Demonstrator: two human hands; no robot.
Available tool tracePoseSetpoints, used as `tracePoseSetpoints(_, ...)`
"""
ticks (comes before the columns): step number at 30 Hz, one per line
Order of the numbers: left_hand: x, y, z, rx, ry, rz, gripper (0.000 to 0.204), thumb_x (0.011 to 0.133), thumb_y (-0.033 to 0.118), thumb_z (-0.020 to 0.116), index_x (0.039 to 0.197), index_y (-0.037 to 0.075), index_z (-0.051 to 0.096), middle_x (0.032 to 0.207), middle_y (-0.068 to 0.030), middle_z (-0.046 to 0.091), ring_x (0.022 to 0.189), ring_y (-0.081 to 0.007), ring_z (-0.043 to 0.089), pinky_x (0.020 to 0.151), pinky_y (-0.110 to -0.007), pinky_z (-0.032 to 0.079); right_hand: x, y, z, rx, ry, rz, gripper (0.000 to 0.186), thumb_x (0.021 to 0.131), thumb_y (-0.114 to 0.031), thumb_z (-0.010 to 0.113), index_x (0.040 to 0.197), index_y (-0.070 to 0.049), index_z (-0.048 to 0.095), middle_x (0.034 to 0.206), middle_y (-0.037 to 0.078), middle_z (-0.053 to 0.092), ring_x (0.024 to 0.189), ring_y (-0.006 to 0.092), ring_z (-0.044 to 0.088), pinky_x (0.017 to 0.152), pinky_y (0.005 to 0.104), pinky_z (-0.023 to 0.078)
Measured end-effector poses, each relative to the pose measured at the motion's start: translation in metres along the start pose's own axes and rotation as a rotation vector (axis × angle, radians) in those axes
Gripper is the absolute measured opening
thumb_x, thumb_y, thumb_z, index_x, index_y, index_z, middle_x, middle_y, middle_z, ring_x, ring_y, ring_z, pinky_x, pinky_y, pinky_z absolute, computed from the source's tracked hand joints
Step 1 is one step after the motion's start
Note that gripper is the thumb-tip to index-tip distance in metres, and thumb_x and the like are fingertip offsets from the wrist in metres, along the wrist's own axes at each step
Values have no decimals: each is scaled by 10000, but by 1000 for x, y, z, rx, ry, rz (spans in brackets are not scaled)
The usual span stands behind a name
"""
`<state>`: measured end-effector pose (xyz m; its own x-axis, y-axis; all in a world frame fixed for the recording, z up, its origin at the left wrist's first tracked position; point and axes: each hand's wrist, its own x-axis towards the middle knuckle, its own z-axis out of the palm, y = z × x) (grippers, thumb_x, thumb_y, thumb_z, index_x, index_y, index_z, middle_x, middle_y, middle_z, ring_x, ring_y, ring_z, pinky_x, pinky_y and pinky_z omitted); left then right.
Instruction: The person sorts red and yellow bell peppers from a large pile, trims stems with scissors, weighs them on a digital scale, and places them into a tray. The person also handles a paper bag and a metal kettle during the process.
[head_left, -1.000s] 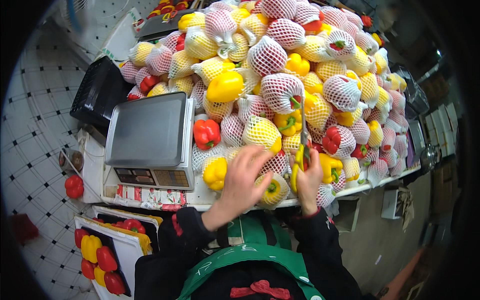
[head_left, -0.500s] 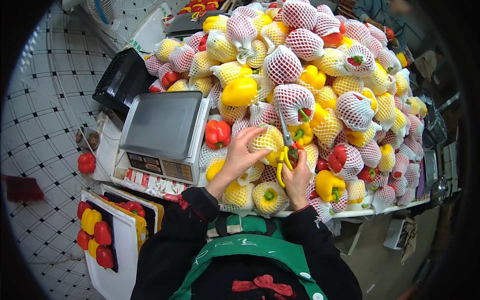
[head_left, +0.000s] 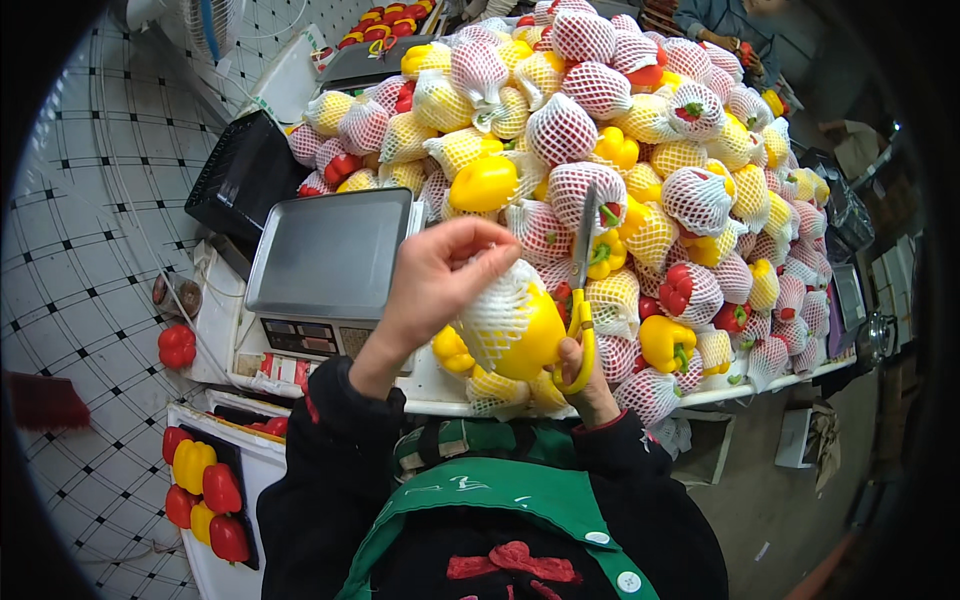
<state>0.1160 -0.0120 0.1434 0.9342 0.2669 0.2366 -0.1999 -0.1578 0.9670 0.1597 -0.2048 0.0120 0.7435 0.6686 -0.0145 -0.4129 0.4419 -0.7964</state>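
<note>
My left hand (head_left: pixel 435 280) is closed in a pinch at the top of a white foam net sleeve (head_left: pixel 493 318). The sleeve is partly pulled off a yellow bell pepper (head_left: pixel 533 340), whose lower right side is bare. My right hand (head_left: pixel 592 388) grips scissors (head_left: pixel 583 300) with yellow handles, their blades together and pointing up and away from me. The pepper hangs just left of the handles, and its underside may rest on my right fingers, which are partly hidden. Behind both hands rises a heap of red and yellow bell peppers, many in net sleeves.
Left of the heap stands a weighing scale (head_left: pixel 330 250) with a grey pan. A black crate (head_left: pixel 245 175) is behind it. At lower left, a black tray (head_left: pixel 238 480) holds several bare peppers. A fan (head_left: pixel 210 25) and another person's hand (head_left: pixel 745 52) show at the far side.
My left hand has moved left and nearer me, and now pinches the sleeve of a lifted yellow pepper. The scissors have turned more upright. A red pepper beside the scale is now hidden.
</note>
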Motion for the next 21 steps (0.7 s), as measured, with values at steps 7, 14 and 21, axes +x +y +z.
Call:
tracePoseSetpoints(7, 45, -36, -38, 861, 316, 464, 179, 805, 116, 672, 972, 82, 620, 827, -45, 641, 673, -154, 607, 601, -249, 462, -11, 34, 27, 360, -62, 45, 760, 791, -473, 628, 1303, 20, 362, 1177, 190, 563, 1051, 277, 603, 899, 388, 503)
tracePoseSetpoints(14, -26, -72, -21, -348, -305, -176, 766, 768, 339, 735, 1367, 45, 359, 1351, -126, 409, 1284, -244, 379, 1076, -367, 278, -10, 14, 23, -66, 181, -222, 661, 784, -434, 611, 1238, 1, 407, 1001, 125, 585, 810, 175, 613, 674, 290, 511)
tracePoseSetpoints(21, -66, -79, 1, -904, -111, -363, 903, 714, 285, 787, 1401, 29, 260, 1336, -96, 425, 1267, -209, 401, 1065, -350, 308, -7, 13, 21, -756, 96, -209, 787, 765, -630, 619, 1185, 12, 445, 936, 84, 541, 770, 181, 565, 671, 299, 465)
